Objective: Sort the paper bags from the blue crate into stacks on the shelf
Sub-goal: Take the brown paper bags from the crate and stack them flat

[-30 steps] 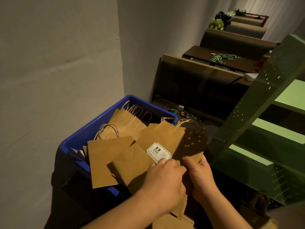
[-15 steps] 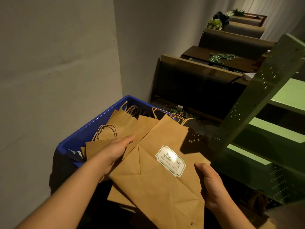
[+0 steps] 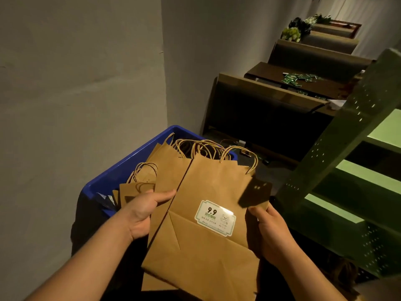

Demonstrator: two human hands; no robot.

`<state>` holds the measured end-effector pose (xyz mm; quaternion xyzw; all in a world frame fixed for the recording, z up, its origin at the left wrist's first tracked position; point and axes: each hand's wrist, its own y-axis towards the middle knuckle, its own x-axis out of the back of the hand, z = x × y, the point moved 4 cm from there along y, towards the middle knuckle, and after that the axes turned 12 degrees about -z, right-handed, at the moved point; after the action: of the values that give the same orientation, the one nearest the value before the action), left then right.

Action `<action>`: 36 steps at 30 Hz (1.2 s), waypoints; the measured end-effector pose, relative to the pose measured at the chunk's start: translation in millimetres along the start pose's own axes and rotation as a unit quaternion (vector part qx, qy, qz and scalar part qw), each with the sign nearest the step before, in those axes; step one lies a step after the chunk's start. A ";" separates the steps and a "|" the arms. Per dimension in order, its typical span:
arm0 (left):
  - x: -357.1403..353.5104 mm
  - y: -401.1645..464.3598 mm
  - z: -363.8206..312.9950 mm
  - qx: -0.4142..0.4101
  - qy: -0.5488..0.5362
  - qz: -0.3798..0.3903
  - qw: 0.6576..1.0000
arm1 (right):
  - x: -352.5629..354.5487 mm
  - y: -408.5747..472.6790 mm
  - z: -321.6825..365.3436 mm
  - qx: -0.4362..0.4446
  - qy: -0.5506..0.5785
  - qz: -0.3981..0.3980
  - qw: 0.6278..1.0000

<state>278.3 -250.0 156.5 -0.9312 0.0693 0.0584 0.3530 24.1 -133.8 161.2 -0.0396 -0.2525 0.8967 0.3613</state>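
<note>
Paper bags (image 3: 201, 242), flat brown kraft with twisted-cord handles, are held in a small sheaf between a person's two bare hands, above the near end of a blue crate (image 3: 121, 172). To the outside of the left hand (image 3: 144, 210) stands a plain grey wall (image 3: 76, 94), with the crate's long rim running along it. More flat bags (image 3: 167, 166) lie jumbled inside the crate, just beyond that hand, their handles (image 3: 195, 146) looping up at the far end. The left hand grips the sheaf's left edge, thumb lying on top and pointing right, fingers hidden beneath. Between the hands, the top bag faces up with its folded base nearest the wearer and carries a white sticker (image 3: 215, 218) printed "9.9" in a green border. The right hand (image 3: 265, 231) clasps the sheaf's right edge, thumb on top near the sticker, fingers curled out of sight behind the paper. To the outside of that hand rises a green metal shelf (image 3: 338, 148), its perforated upright leaning across the view and its lit tiers bare where visible. Beyond both hands stand dark booth benches (image 3: 264, 109) and a table (image 3: 308, 81) scattered with small green packets (image 3: 298, 77).
</note>
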 end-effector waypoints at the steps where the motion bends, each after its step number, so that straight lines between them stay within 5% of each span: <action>1: 0.2 -1.5 0.5 0.002 0.007 -0.003 1.000 | -1.8 -0.5 1.6 -0.003 0.003 -0.002 1.000; 10: 32.3 0.5 -20.1 -0.088 0.036 -0.133 0.987 | 9.0 0.7 45.6 0.020 -0.040 -0.087 0.995; 16: 30.2 -12.9 -35.5 -0.157 0.039 -0.152 0.975 | 11.9 -23.6 121.2 0.232 -0.199 -0.083 0.948; 20: 9.2 -25.1 -38.1 -0.182 0.088 -0.134 0.970 | -21.3 -49.9 136.7 0.294 -0.232 -0.030 0.926; 29: -15.3 -24.1 -11.9 -0.170 0.081 -0.092 0.978 | -112.7 -61.1 72.9 0.141 -0.191 0.110 0.965; 36: -20.5 -26.1 8.5 -0.153 0.012 -0.070 0.986 | -109.3 -47.8 39.1 0.106 -0.098 0.118 0.982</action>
<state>262.1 -223.2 170.4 -0.9774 -0.0020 0.0323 0.2089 124.6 -194.2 206.0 0.0574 -0.1836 0.9544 0.2284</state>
